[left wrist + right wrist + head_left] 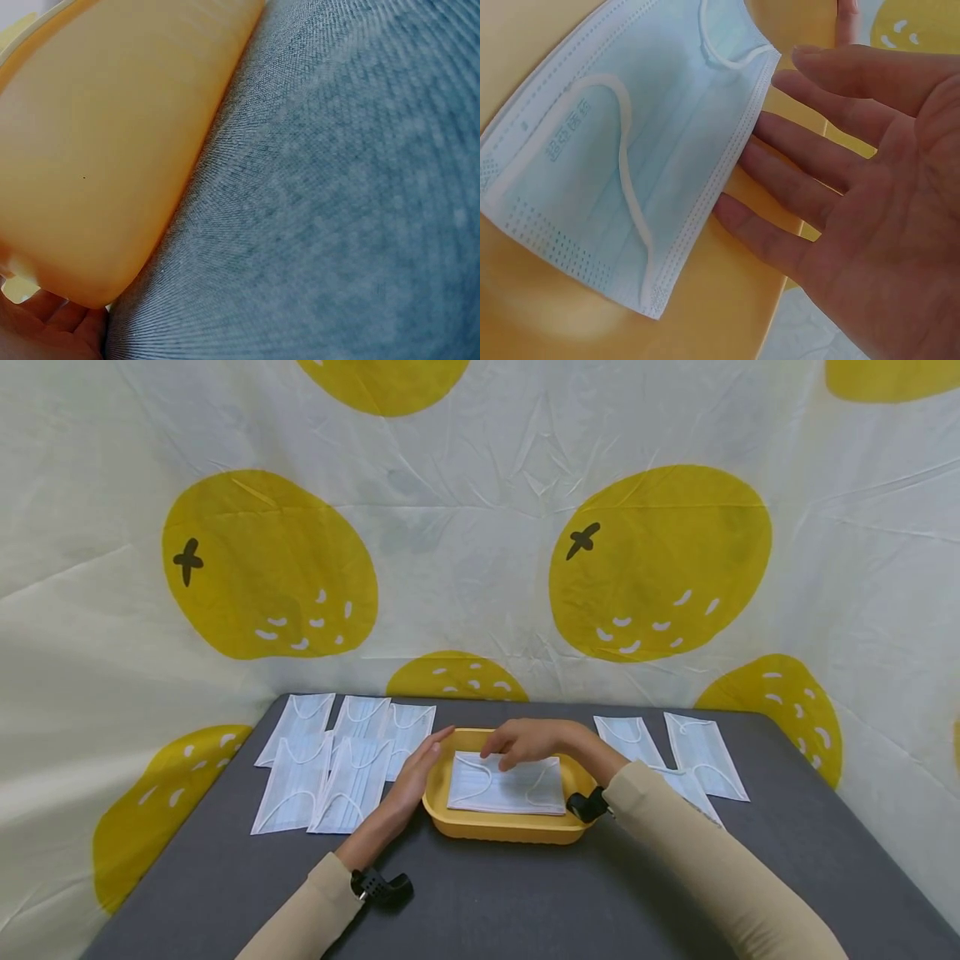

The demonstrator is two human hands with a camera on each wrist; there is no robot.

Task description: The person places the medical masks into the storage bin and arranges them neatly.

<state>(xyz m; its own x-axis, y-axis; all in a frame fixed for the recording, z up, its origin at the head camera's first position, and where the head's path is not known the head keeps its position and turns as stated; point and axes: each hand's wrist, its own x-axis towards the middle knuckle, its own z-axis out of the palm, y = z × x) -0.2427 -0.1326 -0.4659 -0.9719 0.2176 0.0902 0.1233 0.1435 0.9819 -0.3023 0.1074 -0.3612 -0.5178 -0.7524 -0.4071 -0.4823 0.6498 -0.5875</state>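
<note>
A yellow plastic tray (510,832) stands mid-table with a small stack of pale blue face masks (507,787) lying flat inside, white ear loops on top. My left hand (405,787) lies along the tray's left side, fingers extended; in the left wrist view its fingers (64,319) are at the tray's outer wall (112,157). Over the tray reaches my right hand (531,741), above the far edge of the stack. The right wrist view shows that hand (855,180) with fingers spread loosely, fingertips right at the edge of the top mask (622,165), pinching nothing.
Several masks (291,785) lie overlapping on the dark table (480,902) left of the tray. More masks (705,756) lie at the right, partly behind my right forearm. A white curtain with yellow fruit prints (465,568) hangs along the table's back edge.
</note>
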